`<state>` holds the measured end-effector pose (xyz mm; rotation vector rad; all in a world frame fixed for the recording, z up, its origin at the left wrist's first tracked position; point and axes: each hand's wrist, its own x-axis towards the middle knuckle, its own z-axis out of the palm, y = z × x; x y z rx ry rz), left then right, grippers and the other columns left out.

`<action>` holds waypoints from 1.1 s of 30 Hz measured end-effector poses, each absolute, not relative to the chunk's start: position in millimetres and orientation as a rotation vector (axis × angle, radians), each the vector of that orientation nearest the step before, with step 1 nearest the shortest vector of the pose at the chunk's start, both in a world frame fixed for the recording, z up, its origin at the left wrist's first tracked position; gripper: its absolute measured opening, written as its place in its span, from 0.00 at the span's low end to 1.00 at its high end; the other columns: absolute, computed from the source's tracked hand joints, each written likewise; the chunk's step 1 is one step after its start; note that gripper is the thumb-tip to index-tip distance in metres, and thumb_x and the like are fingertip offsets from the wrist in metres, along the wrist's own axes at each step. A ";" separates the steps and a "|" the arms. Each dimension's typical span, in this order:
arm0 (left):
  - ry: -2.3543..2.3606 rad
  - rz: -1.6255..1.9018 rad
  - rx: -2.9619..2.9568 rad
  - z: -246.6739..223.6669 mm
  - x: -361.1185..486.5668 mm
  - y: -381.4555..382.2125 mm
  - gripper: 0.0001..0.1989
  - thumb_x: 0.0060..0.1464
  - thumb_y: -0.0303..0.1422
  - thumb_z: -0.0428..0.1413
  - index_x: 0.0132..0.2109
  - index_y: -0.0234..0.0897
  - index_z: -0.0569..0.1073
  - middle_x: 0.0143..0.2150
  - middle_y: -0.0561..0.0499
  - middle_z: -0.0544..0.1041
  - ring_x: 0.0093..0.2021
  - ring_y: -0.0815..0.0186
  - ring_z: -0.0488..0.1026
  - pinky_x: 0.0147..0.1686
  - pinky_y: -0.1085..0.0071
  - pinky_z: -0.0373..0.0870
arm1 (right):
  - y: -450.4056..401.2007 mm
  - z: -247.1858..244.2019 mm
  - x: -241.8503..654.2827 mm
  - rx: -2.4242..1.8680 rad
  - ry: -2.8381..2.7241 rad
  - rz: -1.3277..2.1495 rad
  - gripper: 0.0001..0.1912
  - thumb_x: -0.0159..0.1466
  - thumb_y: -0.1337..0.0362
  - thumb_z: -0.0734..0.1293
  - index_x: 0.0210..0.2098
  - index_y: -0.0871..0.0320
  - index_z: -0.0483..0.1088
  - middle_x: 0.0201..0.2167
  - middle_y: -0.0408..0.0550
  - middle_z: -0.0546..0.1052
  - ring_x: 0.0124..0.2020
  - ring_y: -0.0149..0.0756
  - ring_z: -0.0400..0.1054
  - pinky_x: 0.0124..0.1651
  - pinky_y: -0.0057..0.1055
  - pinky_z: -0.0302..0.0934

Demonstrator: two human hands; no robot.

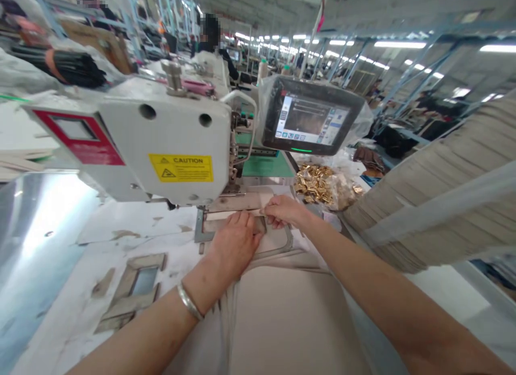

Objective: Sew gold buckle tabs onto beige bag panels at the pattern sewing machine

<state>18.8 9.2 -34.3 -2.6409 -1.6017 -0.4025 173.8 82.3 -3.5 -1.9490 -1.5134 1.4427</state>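
Observation:
A narrow pale beige strip (217, 216) lies across a beige panel under the head of a sewing machine (173, 133). My left hand (237, 240), with a silver bangle at the wrist, rests palm down with its fingertips pressing on the strip. At the strip's right end, my right hand (284, 209) pinches it between thumb and fingers. Around the work sits a grey metal clamp frame (199, 227), partly hidden by my left hand. A pile of beige panels (290, 316) lies nearer to me, between my forearms.
A control screen (310, 120) stands behind the hands. Gold-coloured metal fittings (314, 184) are heaped to its lower right. A tall stack of beige pieces (439, 187) leans at the right. A taped rectangular template (133, 289) lies at the left. A person (209, 36) sits further back.

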 end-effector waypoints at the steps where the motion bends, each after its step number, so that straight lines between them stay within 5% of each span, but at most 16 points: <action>1: -1.618 -0.380 -2.616 -32.4 11.8 6.5 0.17 0.61 0.38 0.50 0.50 0.29 0.71 0.48 0.38 0.74 0.50 0.52 0.71 0.52 0.56 0.68 | 82.8 -4.5 174.5 -1.945 -1.510 1.440 0.11 0.64 0.70 0.67 0.25 0.61 0.64 0.13 0.39 0.70 0.10 0.26 0.63 0.15 0.20 0.56; 16: -1.670 -0.275 -2.383 -37.8 -31.0 -8.8 0.20 0.61 0.37 0.51 0.54 0.26 0.69 0.50 0.36 0.73 0.50 0.51 0.71 0.52 0.56 0.69 | 86.2 -1.6 181.2 -1.870 -1.489 1.605 0.10 0.63 0.74 0.65 0.25 0.62 0.66 0.14 0.41 0.72 0.13 0.27 0.66 0.17 0.20 0.60; 33: -1.791 -0.255 -2.474 -26.7 -65.2 -5.7 0.16 0.60 0.41 0.51 0.48 0.32 0.70 0.46 0.40 0.76 0.47 0.51 0.73 0.47 0.57 0.70 | 92.1 -3.6 151.8 -1.987 -1.637 1.420 0.14 0.57 0.71 0.67 0.16 0.63 0.66 0.12 0.42 0.70 0.10 0.24 0.59 0.12 0.21 0.49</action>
